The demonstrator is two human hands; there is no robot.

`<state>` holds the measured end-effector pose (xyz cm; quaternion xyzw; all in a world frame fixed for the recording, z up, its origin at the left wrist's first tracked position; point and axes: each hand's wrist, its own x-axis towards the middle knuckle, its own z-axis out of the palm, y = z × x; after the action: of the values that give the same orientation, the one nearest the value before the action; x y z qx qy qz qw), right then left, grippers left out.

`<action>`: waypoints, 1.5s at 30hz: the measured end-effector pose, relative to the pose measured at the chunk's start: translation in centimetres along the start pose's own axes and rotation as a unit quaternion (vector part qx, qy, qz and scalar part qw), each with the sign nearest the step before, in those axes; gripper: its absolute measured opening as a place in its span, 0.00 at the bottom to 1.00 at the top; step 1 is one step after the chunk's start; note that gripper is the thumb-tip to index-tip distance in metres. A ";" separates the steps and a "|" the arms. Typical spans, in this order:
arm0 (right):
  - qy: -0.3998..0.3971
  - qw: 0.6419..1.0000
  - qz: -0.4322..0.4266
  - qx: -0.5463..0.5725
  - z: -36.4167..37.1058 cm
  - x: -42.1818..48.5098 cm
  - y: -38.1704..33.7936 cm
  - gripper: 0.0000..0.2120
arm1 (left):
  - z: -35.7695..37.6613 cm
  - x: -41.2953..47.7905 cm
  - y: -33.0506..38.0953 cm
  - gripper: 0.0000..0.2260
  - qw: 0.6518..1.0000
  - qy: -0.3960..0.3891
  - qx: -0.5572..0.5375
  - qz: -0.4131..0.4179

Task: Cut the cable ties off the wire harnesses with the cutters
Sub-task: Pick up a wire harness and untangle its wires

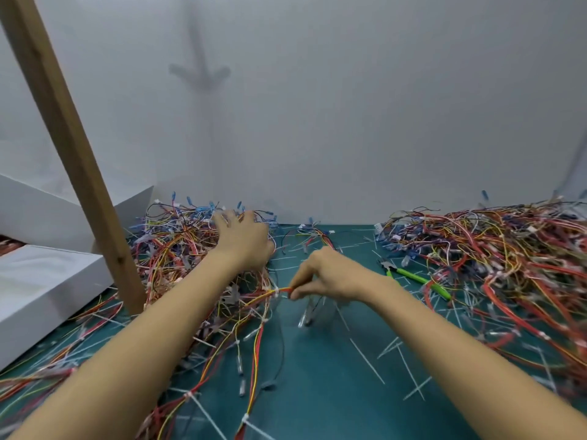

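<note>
The left hand (244, 239) lies centre-left, fingers spread and straight over the left pile of harnesses (187, 249). At centre frame, the right hand (330, 274) pinches a red-and-yellow wire harness (254, 338) between thumb and fingers, just beside its white cable tie (276, 292). The green-handled cutters (409, 276) lie unheld on the green surface (317, 392), right of centre, at the edge of the right pile (495, 255). Any marking on them is too blurred to read. Cut ties (368, 360) litter the lower frame.
</note>
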<state>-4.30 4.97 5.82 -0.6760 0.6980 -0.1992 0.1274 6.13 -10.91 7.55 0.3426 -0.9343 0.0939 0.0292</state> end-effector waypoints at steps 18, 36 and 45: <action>0.304 0.932 -0.079 0.179 -5.0 -4.5 1.8 0.04 | 0.7 -3.1 -6.8 0.16 0.948 -0.064 -0.271 0.156; 0.469 0.850 0.165 0.173 -4.5 -3.5 4.2 0.06 | -4.5 -6.5 -2.5 0.14 0.823 -0.118 -0.522 0.190; 0.556 0.759 0.220 0.257 -6.5 -6.2 7.1 0.05 | -5.3 -6.0 -7.0 0.07 0.874 -0.242 -0.393 0.152</action>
<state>-13.23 11.84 7.80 -0.2160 0.6984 -0.6783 -0.0736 15.15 -11.33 13.14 0.1690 -0.9127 -0.3633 -0.0800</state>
